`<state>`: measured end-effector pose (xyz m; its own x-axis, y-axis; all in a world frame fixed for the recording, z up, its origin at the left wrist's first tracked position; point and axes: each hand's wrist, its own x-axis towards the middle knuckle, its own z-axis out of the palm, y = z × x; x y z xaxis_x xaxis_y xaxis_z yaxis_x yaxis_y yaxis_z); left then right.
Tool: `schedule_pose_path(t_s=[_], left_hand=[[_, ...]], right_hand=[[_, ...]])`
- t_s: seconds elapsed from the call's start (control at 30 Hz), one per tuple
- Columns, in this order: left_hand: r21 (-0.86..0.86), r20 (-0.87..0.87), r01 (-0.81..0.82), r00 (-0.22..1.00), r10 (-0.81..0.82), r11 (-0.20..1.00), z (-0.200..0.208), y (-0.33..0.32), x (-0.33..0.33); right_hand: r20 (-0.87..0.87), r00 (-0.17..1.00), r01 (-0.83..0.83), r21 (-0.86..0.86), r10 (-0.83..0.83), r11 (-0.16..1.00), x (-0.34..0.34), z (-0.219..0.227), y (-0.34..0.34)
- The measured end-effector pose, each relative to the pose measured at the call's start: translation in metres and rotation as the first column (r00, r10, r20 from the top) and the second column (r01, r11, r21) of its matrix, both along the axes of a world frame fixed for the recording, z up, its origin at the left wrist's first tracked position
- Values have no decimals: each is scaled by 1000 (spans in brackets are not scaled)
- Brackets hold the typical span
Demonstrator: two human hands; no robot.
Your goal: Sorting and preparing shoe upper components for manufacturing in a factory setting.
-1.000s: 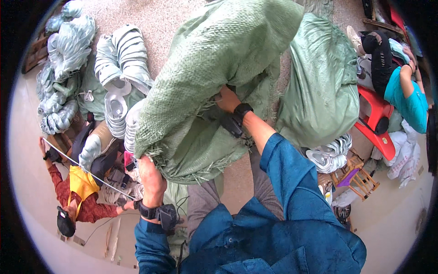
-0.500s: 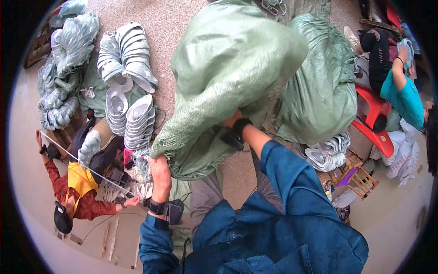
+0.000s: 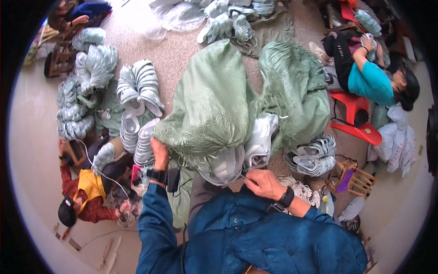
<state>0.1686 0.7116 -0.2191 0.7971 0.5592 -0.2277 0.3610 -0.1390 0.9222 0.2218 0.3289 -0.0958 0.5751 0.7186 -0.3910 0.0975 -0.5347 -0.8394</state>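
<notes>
The large pale-green woven sack (image 3: 214, 109) is tipped mouth-down just ahead of the person's knees, and stacked white shoe soles (image 3: 246, 153) hang half out of its mouth, so I judge the emptying partly done. The left hand (image 3: 159, 153) grips the sack's frayed hem at its left. The right hand (image 3: 264, 183), just below the mouth, pinches a thin white string (image 3: 242, 176).
</notes>
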Motion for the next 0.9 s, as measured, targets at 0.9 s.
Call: schedule_pose_path(t_s=[0.9], left_hand=[[348,-577,931,304,-758,109,44,-9,-9]], right_hand=[[-695,-340,773,178,-634,-609,-115,165,-134]])
